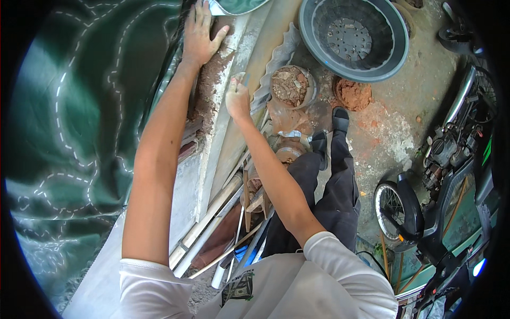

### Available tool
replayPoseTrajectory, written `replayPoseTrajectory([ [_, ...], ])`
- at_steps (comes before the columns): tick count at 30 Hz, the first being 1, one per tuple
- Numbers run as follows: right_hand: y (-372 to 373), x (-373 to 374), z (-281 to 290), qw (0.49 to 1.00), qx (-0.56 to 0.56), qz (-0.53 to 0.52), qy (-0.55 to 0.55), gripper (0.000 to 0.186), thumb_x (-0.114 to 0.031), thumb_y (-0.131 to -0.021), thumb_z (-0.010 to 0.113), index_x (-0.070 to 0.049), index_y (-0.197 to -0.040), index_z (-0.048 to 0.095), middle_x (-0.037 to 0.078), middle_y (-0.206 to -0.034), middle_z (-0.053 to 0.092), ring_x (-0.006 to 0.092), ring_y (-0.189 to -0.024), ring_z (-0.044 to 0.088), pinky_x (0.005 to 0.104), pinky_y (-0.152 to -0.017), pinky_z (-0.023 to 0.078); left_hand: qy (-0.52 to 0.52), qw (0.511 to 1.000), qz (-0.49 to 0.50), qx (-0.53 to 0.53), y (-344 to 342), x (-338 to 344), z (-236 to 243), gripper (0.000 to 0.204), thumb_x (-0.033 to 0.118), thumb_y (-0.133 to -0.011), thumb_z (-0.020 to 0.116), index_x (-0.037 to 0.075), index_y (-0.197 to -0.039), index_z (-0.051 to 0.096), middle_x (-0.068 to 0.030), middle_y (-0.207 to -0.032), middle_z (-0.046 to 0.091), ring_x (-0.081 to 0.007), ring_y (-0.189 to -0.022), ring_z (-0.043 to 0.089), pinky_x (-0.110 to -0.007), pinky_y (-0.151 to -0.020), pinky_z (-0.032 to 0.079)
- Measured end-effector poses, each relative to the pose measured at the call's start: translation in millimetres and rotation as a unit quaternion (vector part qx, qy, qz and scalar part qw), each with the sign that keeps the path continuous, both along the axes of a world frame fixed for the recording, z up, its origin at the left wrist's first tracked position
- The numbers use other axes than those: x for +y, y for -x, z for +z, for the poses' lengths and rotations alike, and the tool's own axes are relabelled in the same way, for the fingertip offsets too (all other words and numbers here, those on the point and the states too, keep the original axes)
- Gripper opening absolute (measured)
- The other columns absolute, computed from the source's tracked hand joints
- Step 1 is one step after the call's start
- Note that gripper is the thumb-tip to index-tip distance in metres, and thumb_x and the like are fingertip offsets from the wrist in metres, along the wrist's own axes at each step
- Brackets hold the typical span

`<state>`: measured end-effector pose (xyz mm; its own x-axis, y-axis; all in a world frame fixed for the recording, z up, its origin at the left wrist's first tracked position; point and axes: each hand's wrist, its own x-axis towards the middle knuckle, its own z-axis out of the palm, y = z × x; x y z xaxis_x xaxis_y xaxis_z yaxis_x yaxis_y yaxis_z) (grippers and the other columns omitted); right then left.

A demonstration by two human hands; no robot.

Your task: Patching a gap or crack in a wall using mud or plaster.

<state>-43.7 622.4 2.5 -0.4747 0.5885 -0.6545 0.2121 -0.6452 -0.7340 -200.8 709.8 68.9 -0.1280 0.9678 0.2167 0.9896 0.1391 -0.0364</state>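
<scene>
My left hand (198,40) rests at the top of a narrow wall ledge (218,114), its fingers spread, next to a dark green sheet with white dashed lines (90,106). Brown soil (206,95) lies along the ledge below that hand. Lower and to the right, my right hand (237,100) is closed over the ledge's pale edge. A small pale, flat piece shows at its fingertips, too small to name. Just right of this hand runs a wavy grey sheet edge (279,58).
A big grey tub (305,40) with a holed bottom stands at the top. Below it are a pot of dry soil (289,86) and a pot of reddish soil (353,94). Pipes (207,218) lean by my legs. A motorcycle (443,154) stands at the right.
</scene>
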Motion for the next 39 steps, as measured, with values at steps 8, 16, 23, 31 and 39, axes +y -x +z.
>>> replayPoseTrajectory([
  [8,-14,10,10,0.999,-0.023,0.034,0.029,0.046,-0.033,-0.102,0.038,0.004,-0.102,0.065,0.031,-0.092,0.063,0.0471,-0.093,0.06,0.0497,-0.083,0.045,0.008,1.0,0.019,-0.019,2,-2,-2,0.07,0.04,-0.095,0.052,0.002,-0.149,0.028,-0.0218,-0.154,0.024,-0.0406,-0.14,0.026,-0.047,-0.113,0.025],
  [16,-3,-4,18,0.991,-0.027,-0.068,-0.113,0.049,-0.033,-0.102,0.039,0.006,-0.085,0.063,0.029,-0.08,0.064,0.0468,-0.078,0.061,0.0526,-0.071,0.045,-0.007,1.0,-0.009,-0.02,1,0,-3,0.067,0.037,-0.096,0.052,-0.001,-0.146,0.03,-0.024,-0.152,0.027,-0.0418,-0.137,0.03,-0.046,-0.111,0.027],
  [23,8,-6,17,0.998,-0.033,-0.014,0.046,0.047,-0.032,-0.101,0.039,0.006,-0.088,0.063,0.029,-0.084,0.064,0.0459,-0.083,0.062,0.0516,-0.073,0.046,0.011,1.0,0.006,-0.008,-1,1,-6,0.069,0.039,-0.096,0.051,-0.001,-0.147,0.028,-0.0248,-0.152,0.026,-0.0425,-0.137,0.029,-0.048,-0.111,0.026],
  [31,9,-22,10,0.999,0.003,-0.038,-0.012,0.056,-0.037,-0.103,0.035,0.004,-0.07,0.055,0.02,-0.06,0.056,0.0326,-0.057,0.056,0.0466,-0.061,0.043,0.03,0.999,0.026,0.005,10,-2,-10,0.073,0.043,-0.095,0.05,0.0,-0.148,0.025,-0.0246,-0.153,0.024,-0.0425,-0.138,0.028,-0.049,-0.111,0.025],
  [39,1,-9,20,0.993,-0.02,-0.012,0.12,0.041,-0.027,-0.101,0.038,0.005,-0.109,0.062,0.034,-0.099,0.062,0.0473,-0.097,0.061,0.0489,-0.085,0.048,0.021,1.0,0.011,0.001,0,3,-7,0.074,0.045,-0.095,0.05,-0.001,-0.147,0.026,-0.0253,-0.152,0.026,-0.0423,-0.137,0.029,-0.049,-0.11,0.026],
])
